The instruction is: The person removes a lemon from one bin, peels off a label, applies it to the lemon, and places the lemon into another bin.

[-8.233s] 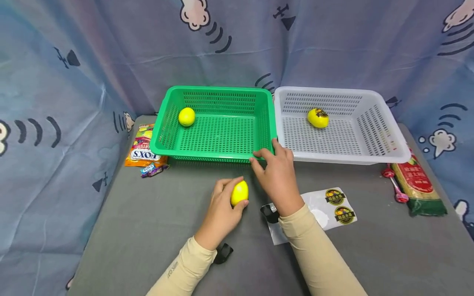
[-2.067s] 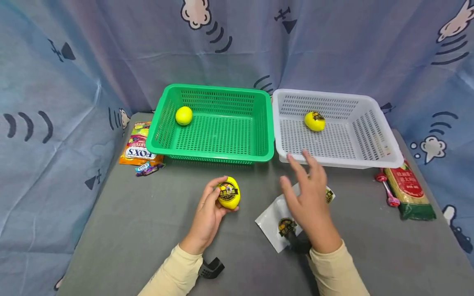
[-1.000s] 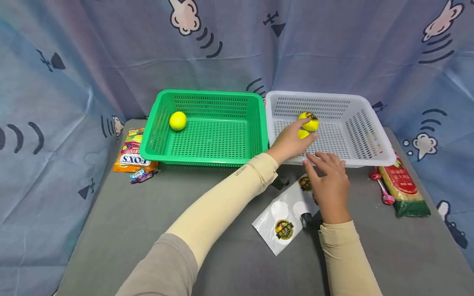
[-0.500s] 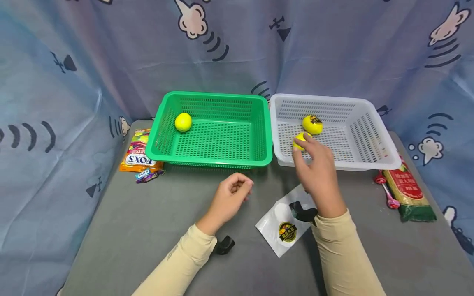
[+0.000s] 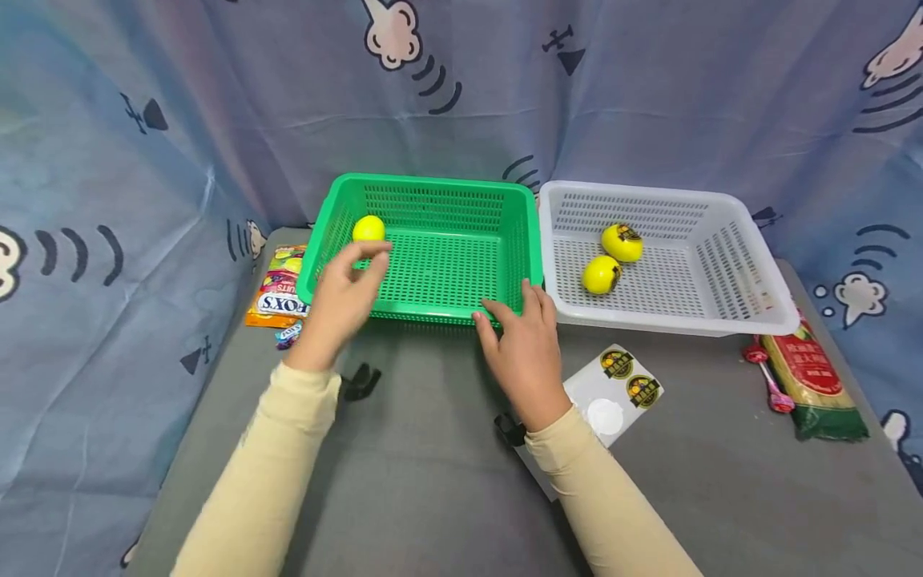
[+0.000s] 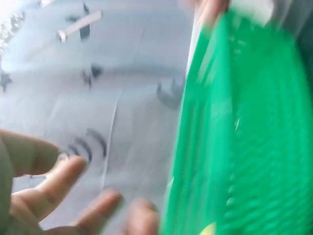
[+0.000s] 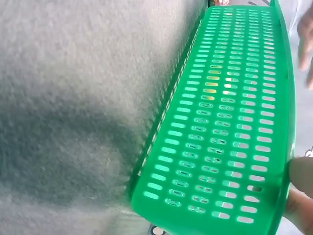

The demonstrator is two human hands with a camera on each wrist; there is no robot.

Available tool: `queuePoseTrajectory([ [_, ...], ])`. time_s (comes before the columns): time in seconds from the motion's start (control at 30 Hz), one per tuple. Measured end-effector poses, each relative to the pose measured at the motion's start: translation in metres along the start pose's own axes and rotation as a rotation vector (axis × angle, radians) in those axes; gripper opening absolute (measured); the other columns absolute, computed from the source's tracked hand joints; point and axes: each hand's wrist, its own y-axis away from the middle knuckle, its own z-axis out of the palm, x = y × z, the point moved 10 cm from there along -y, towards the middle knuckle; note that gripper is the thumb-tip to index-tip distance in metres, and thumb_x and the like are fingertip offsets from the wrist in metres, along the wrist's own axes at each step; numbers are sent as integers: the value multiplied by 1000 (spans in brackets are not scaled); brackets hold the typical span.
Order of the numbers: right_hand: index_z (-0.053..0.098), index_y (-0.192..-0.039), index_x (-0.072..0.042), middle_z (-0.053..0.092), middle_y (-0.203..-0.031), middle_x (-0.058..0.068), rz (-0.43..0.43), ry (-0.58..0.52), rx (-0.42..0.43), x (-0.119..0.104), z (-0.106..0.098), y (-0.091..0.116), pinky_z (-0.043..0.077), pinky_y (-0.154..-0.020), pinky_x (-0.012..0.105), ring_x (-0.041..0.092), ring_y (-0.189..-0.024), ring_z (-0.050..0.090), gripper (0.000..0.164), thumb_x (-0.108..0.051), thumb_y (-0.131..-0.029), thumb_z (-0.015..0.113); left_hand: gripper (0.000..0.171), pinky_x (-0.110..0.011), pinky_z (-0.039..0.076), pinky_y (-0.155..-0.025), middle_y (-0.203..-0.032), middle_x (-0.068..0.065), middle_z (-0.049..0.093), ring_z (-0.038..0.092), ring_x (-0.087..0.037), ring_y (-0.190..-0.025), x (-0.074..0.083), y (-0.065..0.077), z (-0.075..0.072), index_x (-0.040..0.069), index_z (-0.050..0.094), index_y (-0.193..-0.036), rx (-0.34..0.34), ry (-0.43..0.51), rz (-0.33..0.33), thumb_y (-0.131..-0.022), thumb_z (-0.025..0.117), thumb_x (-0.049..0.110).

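My left hand (image 5: 342,292) reaches over the front left of the green basket (image 5: 440,308), fingers relaxed and holding nothing. Just beyond its fingertips a plain lemon (image 5: 369,227) lies in that basket. My right hand (image 5: 525,353) rests its fingertips on the basket's front right rim; in the right wrist view its fingers (image 7: 299,208) are at the rim. To the right, the white basket (image 5: 678,322) holds two lemons with dark round labels, the nearer lemon (image 5: 600,275) in front of the farther lemon (image 5: 620,242). A sheet of round stickers (image 5: 627,383) lies partly under my right wrist.
Left of the green basket lie a FOX'S candy bag (image 5: 277,292) and small wrapped candies (image 5: 288,335). At the right are lollipops (image 5: 779,399) and a red-and-green food packet (image 5: 815,377). A printed curtain (image 5: 461,88) hangs behind the baskets.
The left hand, earlier holding a lemon, has put it, labelled, in the white basket and moved left over the green one. The right hand has gone from the white basket to the green rim.
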Motion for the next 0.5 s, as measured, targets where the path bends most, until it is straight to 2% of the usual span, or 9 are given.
queuePoseTrajectory([
  [0.1,78,-127,-9,44,-154,37,-1,-1,-20,0,-2,-2,30,-120,61,53,-146,34,34,-33,-107,67,43,-39,45,-74,-151,-14,54,61,-20,-83,3,-55,-9,14,56,-154,-111,-256,-45,-111,50,20],
  [0.17,79,-127,-9,44,-155,37,9,-6,-29,1,-3,-2,31,-119,61,52,-146,34,34,-34,-106,68,49,-35,39,-64,-150,-18,56,44,-13,-62,-8,-89,-4,13,51,-157,-207,-417,-86,-108,46,10],
  [0.2,79,-127,-10,43,-155,36,15,-10,-33,2,-3,-2,32,-119,61,52,-146,34,33,-34,-106,68,52,-33,36,-62,-149,-20,56,36,-14,-58,-16,-104,0,11,50,-158,-252,-491,-104,-106,45,5],
  [0.23,79,-126,-11,43,-155,36,21,-15,-37,2,-3,-2,32,-119,60,51,-146,34,33,-34,-106,69,56,-33,33,-60,-150,-22,54,36,-16,-58,-26,-115,5,11,48,-158,-299,-561,-132,-103,44,1],
  [0.27,79,-126,-11,43,-156,35,26,-20,-42,2,-2,-2,33,-118,60,51,-147,34,33,-35,-105,69,60,-34,34,-61,-152,-24,51,43,-19,-66,-37,-124,8,11,48,-159,-343,-618,-167,-101,43,-2],
  [0.33,80,-125,-12,43,-157,35,29,-31,-50,3,-1,-1,34,-117,60,50,-147,33,32,-35,-105,70,64,-37,39,-67,-160,-28,37,54,-30,-97,-57,-136,14,10,45,-160,-417,-709,-221,-99,48,-6],
  [0.37,80,-125,-12,43,-157,35,28,-34,-52,4,0,-1,35,-117,60,50,-147,33,32,-35,-105,70,66,-40,43,-72,-164,-28,29,51,-37,-113,-65,-140,17,11,44,-161,-443,-742,-239,-99,54,-7],
  [0.43,80,-125,-12,43,-156,35,17,-30,-50,4,0,-1,33,-118,60,50,-146,34,32,-36,-105,70,77,-47,47,-82,-166,-29,16,38,-47,-136,-78,-144,22,14,40,-163,-480,-764,-264,-95,68,-8],
  [0.5,81,-124,-12,44,-155,35,3,-21,-38,5,-1,-2,32,-119,60,51,-146,35,32,-35,-105,70,91,-52,52,-88,-165,-29,11,40,-49,-135,-84,-147,26,15,37,-165,-489,-749,-263,-88,79,-10],
])
